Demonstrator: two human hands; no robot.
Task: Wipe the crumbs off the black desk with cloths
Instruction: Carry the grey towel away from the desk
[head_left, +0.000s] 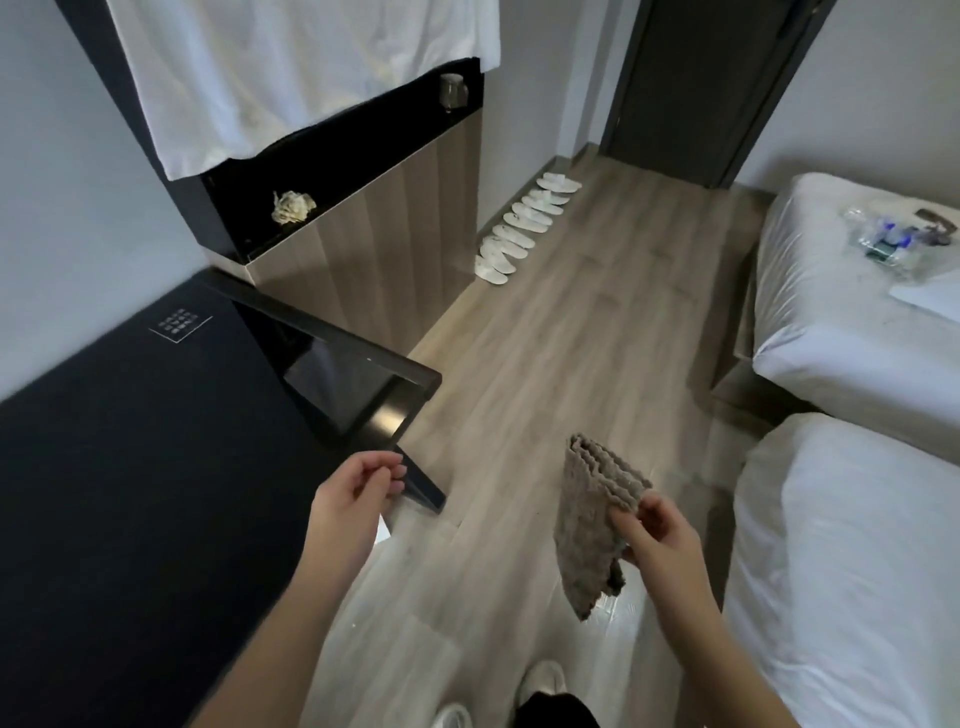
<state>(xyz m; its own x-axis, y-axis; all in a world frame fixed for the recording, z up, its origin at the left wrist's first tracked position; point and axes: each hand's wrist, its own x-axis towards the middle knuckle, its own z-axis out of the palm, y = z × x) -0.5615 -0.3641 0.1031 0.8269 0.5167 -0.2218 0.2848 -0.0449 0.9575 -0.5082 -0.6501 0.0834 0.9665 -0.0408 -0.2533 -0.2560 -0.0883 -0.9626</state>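
Grey-brown cloth (587, 519) pinched by right hand (662, 535) — left hand (356, 488) loosely curled, empty.

Reads as smooth, matt black on the desk (130, 467), with a glossy, reflective black sheen on the tilted panel (332, 374) at its end. Shows coarse, nubby grey-brown fabric in the folded cloth (592, 519), soft creased white fabric in the hanging sheet (291, 78) and on the beds (857, 571), and pale, thin fabric in the slippers (519, 228). Looks like pale wood grain with a low satin gloss on the floor (571, 338), matt wood-grain laminate on the cabinet (374, 249), crumpled paper (292, 207) on its dark shelf, clear crinkled plastic in the bag (883, 239), and a flat, dark matt finish on the door (701, 78).
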